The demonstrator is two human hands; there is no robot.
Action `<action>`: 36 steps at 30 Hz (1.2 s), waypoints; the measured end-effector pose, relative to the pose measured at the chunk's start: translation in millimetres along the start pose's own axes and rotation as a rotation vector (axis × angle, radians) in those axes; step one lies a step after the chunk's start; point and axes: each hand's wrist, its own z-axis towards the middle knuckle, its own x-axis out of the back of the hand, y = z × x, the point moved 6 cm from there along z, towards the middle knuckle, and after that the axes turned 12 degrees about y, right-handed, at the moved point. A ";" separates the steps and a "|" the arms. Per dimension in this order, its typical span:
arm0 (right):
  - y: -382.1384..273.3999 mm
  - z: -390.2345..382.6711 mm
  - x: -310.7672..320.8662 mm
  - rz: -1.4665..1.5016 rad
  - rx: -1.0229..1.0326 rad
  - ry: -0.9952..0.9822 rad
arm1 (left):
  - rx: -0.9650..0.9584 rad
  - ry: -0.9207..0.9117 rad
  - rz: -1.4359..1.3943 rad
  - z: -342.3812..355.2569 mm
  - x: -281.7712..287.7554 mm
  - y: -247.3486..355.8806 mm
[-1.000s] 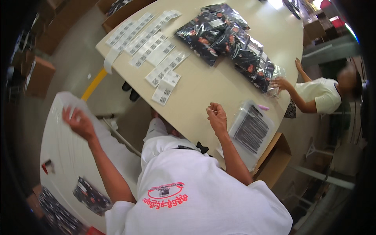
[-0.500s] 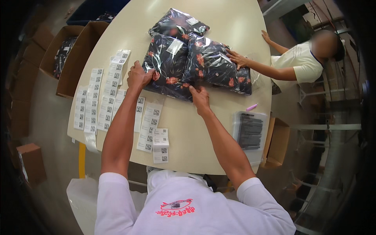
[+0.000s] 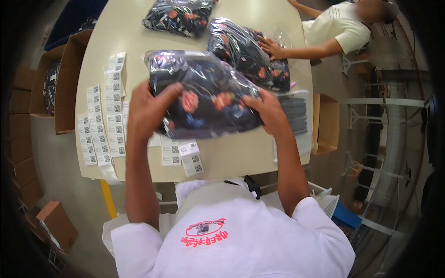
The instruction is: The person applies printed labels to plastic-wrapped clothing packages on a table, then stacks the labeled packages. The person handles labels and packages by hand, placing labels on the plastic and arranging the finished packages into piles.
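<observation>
Between my two hands I hold a clear plastic bag of dark floral fabric [image 3: 206,99], raised over the table. My left hand [image 3: 150,106] grips its left end, thumb on top. On its right end my right hand [image 3: 269,109] is closed the same way. A second floral bag [image 3: 248,53] lies just beyond, with a co-worker's hand [image 3: 273,48] resting on it. Farther off at the back left is a third bag [image 3: 178,17]. Strips of white labels [image 3: 115,99] with square codes lie left of my left hand; a shorter label strip [image 3: 191,160] is below the held bag.
The pale table [image 3: 232,160] has a curved edge. On its right lies a clear container of dark strips [image 3: 295,116], with an open carton [image 3: 324,123] beside the edge. Open cartons [image 3: 72,88] stand at the left. A co-worker [image 3: 336,28] leans in at the far right.
I have lifted the floral bag off the table and brought it nearer to me; its label no longer faces up. The co-worker's hand stays on the other bag.
</observation>
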 end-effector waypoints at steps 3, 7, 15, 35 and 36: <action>24.1 -70.8 60.6 -0.014 0.123 0.151 | 0.007 -0.043 0.043 -70.7 -38.4 -33.2; 109.8 -99.8 124.5 -0.099 0.026 0.239 | 0.109 -0.029 0.082 -114.5 -83.3 -134.8; 184.0 -109.5 147.1 -0.925 0.697 0.525 | -0.706 0.019 0.886 -170.6 -149.3 -160.6; 150.6 -120.6 -23.8 -0.504 0.604 -0.007 | -0.049 0.571 0.738 -137.5 14.7 -225.8; 158.5 -112.2 -35.5 -0.528 0.584 0.004 | 0.009 0.520 0.725 -131.7 15.1 -227.8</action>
